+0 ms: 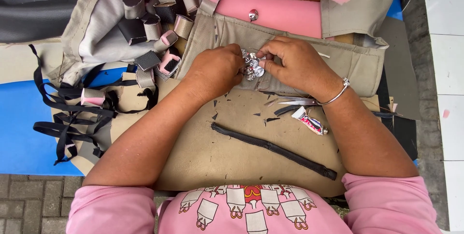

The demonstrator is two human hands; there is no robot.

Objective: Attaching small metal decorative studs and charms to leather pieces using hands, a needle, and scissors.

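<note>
both hands (258, 65) on silver studs (253, 65) over beige fabric (333, 60)

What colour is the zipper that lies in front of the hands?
The zipper is black, on beige fabric. The head view shows it.

Black zipper (273, 150) (scissors (296, 101) nearby)

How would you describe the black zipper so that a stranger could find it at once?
Start at the tan sheet spread in front of the person. The zipper lies on it between the two forearms, below the hands, running from upper left to lower right. It is the only long, thin black strip there; the scissors and small tube lie further right.
</note>
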